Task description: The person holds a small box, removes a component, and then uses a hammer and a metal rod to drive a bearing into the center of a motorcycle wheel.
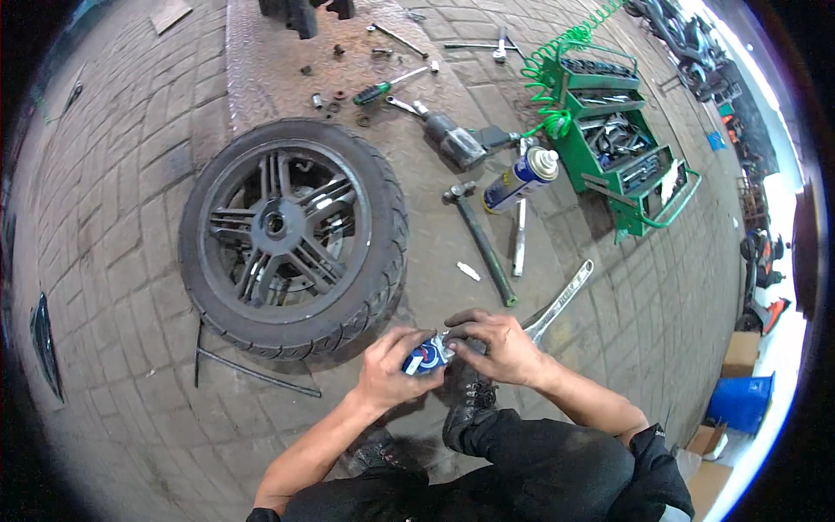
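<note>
Black short sleeves (pixel 665 477) are worn, the right one marked with pale print near its edge and edged lower down by a light grey patch (pixel 676 513). Dark trousers (pixel 557 465) are paired with black laced boots (pixel 470 416). The left hand (pixel 388 369), right hand (pixel 506 346) and both forearms (pixel 320 437) are left bare.

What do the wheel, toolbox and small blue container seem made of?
Wheel: black, matt, treaded tyre, likely rubber; grey, scuffed spokes, probably painted metal. Toolbox: probably painted steel: green, thin-walled. Container: possibly metal, as one end looks silvery; left hand and right hand hide much of it.
</note>
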The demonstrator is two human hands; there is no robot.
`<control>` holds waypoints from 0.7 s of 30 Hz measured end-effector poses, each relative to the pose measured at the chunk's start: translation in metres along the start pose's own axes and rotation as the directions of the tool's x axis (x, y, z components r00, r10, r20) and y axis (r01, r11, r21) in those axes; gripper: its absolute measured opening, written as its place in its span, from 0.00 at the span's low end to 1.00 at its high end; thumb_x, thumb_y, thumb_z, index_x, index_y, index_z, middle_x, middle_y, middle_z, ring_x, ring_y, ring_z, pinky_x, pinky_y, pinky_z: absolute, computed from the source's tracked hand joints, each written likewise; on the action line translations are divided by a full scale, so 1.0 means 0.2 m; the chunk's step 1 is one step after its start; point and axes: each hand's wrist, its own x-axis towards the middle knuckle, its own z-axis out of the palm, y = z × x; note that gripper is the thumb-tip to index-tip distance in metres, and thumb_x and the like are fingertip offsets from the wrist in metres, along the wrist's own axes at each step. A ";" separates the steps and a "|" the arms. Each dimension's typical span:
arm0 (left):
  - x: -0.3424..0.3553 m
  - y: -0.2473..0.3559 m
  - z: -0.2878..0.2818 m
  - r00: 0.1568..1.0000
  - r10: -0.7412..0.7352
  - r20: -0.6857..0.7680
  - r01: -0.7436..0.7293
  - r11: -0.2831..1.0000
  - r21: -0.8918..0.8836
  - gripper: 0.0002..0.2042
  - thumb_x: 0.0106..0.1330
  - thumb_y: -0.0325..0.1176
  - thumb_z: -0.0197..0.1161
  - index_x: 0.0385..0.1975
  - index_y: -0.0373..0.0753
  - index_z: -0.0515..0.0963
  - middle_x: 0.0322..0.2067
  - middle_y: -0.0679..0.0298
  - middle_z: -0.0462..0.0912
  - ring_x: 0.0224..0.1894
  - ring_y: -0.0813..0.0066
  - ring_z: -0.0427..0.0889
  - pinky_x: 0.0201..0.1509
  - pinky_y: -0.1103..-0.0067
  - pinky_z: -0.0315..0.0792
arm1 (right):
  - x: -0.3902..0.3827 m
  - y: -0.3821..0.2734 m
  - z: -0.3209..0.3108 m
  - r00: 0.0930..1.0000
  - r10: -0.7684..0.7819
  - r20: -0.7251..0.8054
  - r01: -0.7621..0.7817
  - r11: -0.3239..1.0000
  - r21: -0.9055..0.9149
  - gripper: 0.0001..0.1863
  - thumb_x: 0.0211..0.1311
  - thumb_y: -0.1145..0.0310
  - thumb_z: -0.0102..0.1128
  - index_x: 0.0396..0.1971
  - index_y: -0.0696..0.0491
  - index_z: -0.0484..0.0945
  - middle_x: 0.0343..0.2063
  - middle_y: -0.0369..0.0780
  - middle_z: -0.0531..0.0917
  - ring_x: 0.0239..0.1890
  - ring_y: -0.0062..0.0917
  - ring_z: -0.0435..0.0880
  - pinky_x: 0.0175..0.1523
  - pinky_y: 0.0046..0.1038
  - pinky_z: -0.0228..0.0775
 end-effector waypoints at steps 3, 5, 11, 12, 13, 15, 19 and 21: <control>0.00 0.00 0.03 1.000 0.010 -0.011 -0.009 0.997 0.074 0.24 0.33 0.31 0.71 0.37 0.37 0.76 0.33 0.59 0.77 0.33 0.62 0.78 0.37 0.74 0.73 | -0.03 -0.05 0.03 0.996 0.033 -0.085 -0.046 0.988 -0.148 0.11 0.52 0.68 0.57 0.34 0.57 0.78 0.46 0.47 0.75 0.38 0.41 0.79 0.46 0.34 0.70; 0.01 0.00 0.05 1.000 0.018 0.003 -0.018 0.991 0.132 0.25 0.32 0.30 0.71 0.38 0.38 0.76 0.34 0.60 0.76 0.36 0.63 0.77 0.40 0.73 0.72 | -0.06 0.01 0.07 0.988 0.130 -0.078 -0.134 0.989 -0.054 0.12 0.52 0.69 0.56 0.36 0.56 0.78 0.46 0.48 0.75 0.38 0.42 0.79 0.46 0.34 0.71; 0.03 0.01 0.17 0.994 0.035 0.106 -0.049 0.990 0.134 0.23 0.36 0.30 0.70 0.37 0.37 0.74 0.35 0.59 0.76 0.37 0.60 0.76 0.42 0.71 0.71 | -0.10 0.20 0.11 0.780 0.615 0.118 -0.603 0.687 0.406 0.13 0.54 0.69 0.57 0.38 0.60 0.77 0.31 0.40 0.82 0.34 0.18 0.78 0.41 0.24 0.71; 0.03 0.00 0.20 0.992 0.041 0.122 -0.055 0.992 0.111 0.23 0.37 0.30 0.70 0.38 0.37 0.74 0.35 0.59 0.75 0.38 0.60 0.76 0.42 0.71 0.71 | -0.12 0.24 0.11 0.779 0.615 0.121 -0.599 0.674 0.433 0.14 0.54 0.69 0.57 0.38 0.60 0.77 0.30 0.40 0.82 0.34 0.18 0.78 0.40 0.24 0.71; 0.02 0.00 0.24 0.986 0.016 0.164 -0.031 0.995 0.092 0.22 0.39 0.29 0.69 0.39 0.37 0.74 0.37 0.58 0.75 0.40 0.59 0.75 0.43 0.70 0.71 | -0.15 0.27 0.11 0.779 0.614 0.125 -0.594 0.660 0.459 0.14 0.54 0.68 0.57 0.38 0.61 0.77 0.30 0.40 0.81 0.34 0.18 0.78 0.40 0.24 0.71; 0.02 -0.02 0.28 0.979 0.018 0.205 -0.033 0.997 0.067 0.22 0.39 0.29 0.69 0.39 0.37 0.74 0.37 0.58 0.75 0.40 0.58 0.75 0.43 0.70 0.72 | -0.20 0.31 0.10 0.773 0.617 0.147 -0.601 0.639 0.479 0.13 0.55 0.69 0.54 0.37 0.62 0.76 0.28 0.39 0.80 0.31 0.19 0.78 0.39 0.24 0.70; 0.06 -0.11 0.41 0.926 -0.257 0.278 0.245 0.966 0.079 0.23 0.43 0.33 0.68 0.42 0.37 0.73 0.39 0.54 0.74 0.41 0.57 0.76 0.46 0.71 0.72 | -0.26 0.52 0.12 0.603 0.794 -0.073 -0.548 0.480 0.685 0.13 0.57 0.73 0.43 0.38 0.63 0.72 0.31 0.42 0.78 0.33 0.23 0.77 0.39 0.24 0.71; 0.10 -0.19 0.47 0.863 -0.385 0.328 0.366 0.923 0.121 0.24 0.43 0.35 0.69 0.43 0.38 0.73 0.41 0.52 0.74 0.45 0.56 0.75 0.50 0.70 0.70 | -0.28 0.68 0.09 0.584 0.794 -0.171 -0.411 0.471 0.780 0.13 0.58 0.73 0.42 0.39 0.64 0.71 0.31 0.42 0.78 0.34 0.24 0.78 0.39 0.25 0.71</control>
